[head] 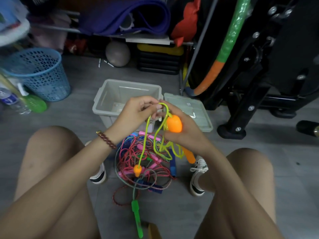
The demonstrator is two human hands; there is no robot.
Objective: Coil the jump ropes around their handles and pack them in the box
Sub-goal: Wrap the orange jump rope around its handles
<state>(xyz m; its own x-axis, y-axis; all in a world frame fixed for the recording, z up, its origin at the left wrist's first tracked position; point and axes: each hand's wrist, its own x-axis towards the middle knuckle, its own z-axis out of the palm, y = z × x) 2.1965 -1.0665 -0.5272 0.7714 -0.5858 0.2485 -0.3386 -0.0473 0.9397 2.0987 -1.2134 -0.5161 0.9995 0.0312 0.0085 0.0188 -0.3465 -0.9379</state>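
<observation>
A blue perforated plastic wastebasket [39, 75] stands at the far left on the grey tiled floor [82, 109]. The left hand [136, 111] pinches a loop of the thin yellow-green plastic jump rope [146, 131], whose one orange handle [137, 170] dangles over a tangled pile of red, pink, blue and green jump ropes [148, 161] lying between the person's shoes. Just behind the hands sits the open grey plastic box [110, 90]. The right hand [183, 137] grips the rope's other, bulbous orange handle [174, 124], with rope strands bunched beside it. The grey lid [198, 116] lies flat just beside the box.
</observation>
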